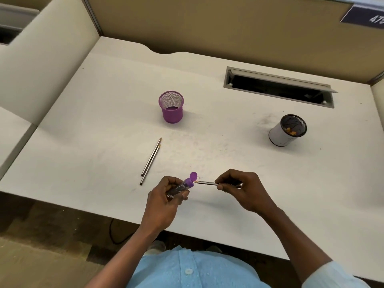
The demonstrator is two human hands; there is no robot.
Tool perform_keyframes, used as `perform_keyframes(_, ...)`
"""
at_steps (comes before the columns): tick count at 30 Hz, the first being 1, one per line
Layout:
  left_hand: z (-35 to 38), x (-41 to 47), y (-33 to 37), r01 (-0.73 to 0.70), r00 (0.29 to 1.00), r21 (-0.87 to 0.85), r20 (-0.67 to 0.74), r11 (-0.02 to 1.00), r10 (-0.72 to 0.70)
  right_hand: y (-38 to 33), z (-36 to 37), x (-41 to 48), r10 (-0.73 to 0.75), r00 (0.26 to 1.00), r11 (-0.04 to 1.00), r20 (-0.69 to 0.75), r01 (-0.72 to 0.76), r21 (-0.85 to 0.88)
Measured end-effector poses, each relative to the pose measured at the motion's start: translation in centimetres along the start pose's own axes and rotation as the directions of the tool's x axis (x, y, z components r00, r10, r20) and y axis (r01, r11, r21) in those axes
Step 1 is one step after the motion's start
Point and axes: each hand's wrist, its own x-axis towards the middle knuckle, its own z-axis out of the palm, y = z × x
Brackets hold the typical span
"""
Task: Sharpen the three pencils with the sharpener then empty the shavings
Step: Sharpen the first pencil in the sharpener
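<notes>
Now sharpening, first pencil | left hand [166, 195] fingers clasp sharpener [182, 186], cap flipped up | right hand [239, 189] fingers pinch pencil [206, 183], tip just outside sharpener's mouth | two pencils [150, 161] on counter [228, 154] beyond-left of sharpener | next, I judge: line up tip, push in, twist.

mesh cup [171, 107] left, white cup [287, 130] right
</notes>
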Motion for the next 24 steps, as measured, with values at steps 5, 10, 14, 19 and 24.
perform_keyframes(5, 0.6, 0.3, 0.3, -0.057, 0.997, 0.071, 0.055, 0.996, 0.053, 0.3, -1.1, -0.9, -0.029, 1.000, 0.997, -0.004, 0.029, -0.068)
perform_keyframes(10, 0.5, 0.5, 0.8, -0.104, 0.986, 0.133, 0.143, 0.986, 0.084, 0.1, -1.5, -1.1, -0.126, 0.992, 0.969, 0.014, 0.126, -0.210)
perform_keyframes(14, -0.1, 1.0, 1.7, -0.118, 0.973, 0.133, 0.216, 0.984, 0.087, -0.3, -1.4, -1.4, -0.277, 0.961, 0.888, -0.010, 0.251, -0.386)
perform_keyframes(19, -0.6, 1.1, 2.5, -0.200, 0.947, 0.128, 0.278, 0.971, 0.158, -0.9, -0.5, -2.3, -0.500, 0.863, 0.744, -0.070, 0.388, -0.544)
perform_keyframes(24, -0.4, 1.2, 2.8, -0.260, 0.938, 0.088, 0.261, 0.962, 0.229, -1.1, 0.3, -3.0, -0.637, 0.765, 0.583, -0.095, 0.397, -0.709)
